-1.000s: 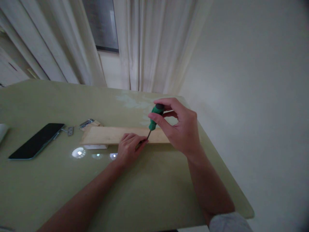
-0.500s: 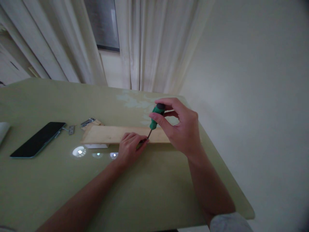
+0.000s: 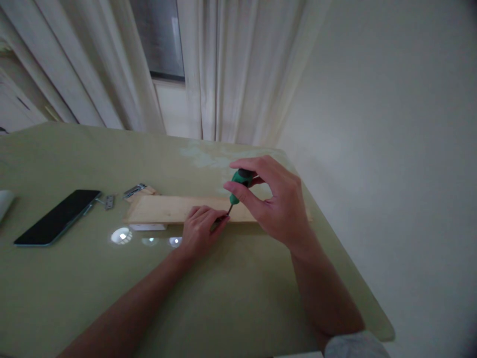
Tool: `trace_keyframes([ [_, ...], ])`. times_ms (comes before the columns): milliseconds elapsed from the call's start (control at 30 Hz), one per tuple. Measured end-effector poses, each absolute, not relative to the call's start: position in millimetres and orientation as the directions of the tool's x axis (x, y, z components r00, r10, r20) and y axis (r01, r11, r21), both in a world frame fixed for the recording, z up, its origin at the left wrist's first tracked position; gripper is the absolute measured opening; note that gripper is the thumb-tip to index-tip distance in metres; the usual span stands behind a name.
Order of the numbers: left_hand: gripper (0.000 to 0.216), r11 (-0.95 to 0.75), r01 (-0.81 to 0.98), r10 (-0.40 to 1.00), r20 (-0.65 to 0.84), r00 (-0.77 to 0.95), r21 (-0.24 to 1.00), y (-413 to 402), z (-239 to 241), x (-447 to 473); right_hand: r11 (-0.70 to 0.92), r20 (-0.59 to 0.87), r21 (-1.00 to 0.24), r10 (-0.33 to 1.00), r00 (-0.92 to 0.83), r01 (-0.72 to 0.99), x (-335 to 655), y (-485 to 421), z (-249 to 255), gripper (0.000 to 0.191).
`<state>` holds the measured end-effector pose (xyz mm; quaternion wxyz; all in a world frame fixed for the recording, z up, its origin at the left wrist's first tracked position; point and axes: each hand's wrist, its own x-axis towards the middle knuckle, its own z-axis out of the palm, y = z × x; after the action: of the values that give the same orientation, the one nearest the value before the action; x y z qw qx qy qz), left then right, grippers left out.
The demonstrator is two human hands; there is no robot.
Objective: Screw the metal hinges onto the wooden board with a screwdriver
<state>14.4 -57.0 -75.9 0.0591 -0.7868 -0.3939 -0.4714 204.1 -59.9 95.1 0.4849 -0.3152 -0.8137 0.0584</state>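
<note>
My right hand (image 3: pixel 278 201) is closed around the green and black handle of a screwdriver (image 3: pixel 241 180), thumb on one side and fingers on the other. The screwdriver slants, its thin shaft pointing down to the front edge of a long pale wooden board (image 3: pixel 164 208). My left hand (image 3: pixel 201 227) rests on that board, its fingertips pinched beside the screwdriver tip. Something small and dark shows between thumb and fingers there, too covered to name. Any screw under the tip is hidden.
A white block (image 3: pixel 148 227) sits under the board's left part. Metal hinges (image 3: pixel 134 190) lie on small wood pieces behind it, and another small metal plate (image 3: pixel 109 202) lies beside a black-screened phone (image 3: pixel 59 217). The glossy green table (image 3: pixel 223 308) ends near the wall at right.
My right hand has shifted slightly down and left with the screwdriver, whose handle now sits lower and tilts differently. The left hand stays in place.
</note>
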Motion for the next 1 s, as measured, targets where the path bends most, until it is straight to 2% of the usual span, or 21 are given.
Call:
trace_keyframes([
  [200, 0.009, -0.686, 0.682, 0.540, 0.805, 0.244, 0.253, -57.4, -73.7, 15.2, 0.805, 0.764, -0.333, 0.535, -0.360, 0.491, 200.9, -64.7, 95.6, 0.019],
  [533, 0.014, -0.688, 0.681, 0.546, 0.797, 0.260, 0.249, -57.4, -78.5, 11.1, 0.813, 0.742, -0.304, 0.529, -0.412, 0.496, 193.0, -70.7, 91.4, 0.014],
  [833, 0.014, -0.691, 0.677, 0.551, 0.790, 0.268, 0.253, -56.8, -78.6, 10.5, 0.786, 0.730, -0.346, 0.569, -0.378, 0.512, 188.9, -63.9, 86.9, 0.016],
  [1000, 0.012, -0.711, 0.685, 0.530, 0.760, 0.377, 0.157, -61.0, -74.6, 6.5, 0.783, 0.723, -0.387, 0.585, -0.368, 0.486, 189.0, -60.7, 83.1, 0.015],
])
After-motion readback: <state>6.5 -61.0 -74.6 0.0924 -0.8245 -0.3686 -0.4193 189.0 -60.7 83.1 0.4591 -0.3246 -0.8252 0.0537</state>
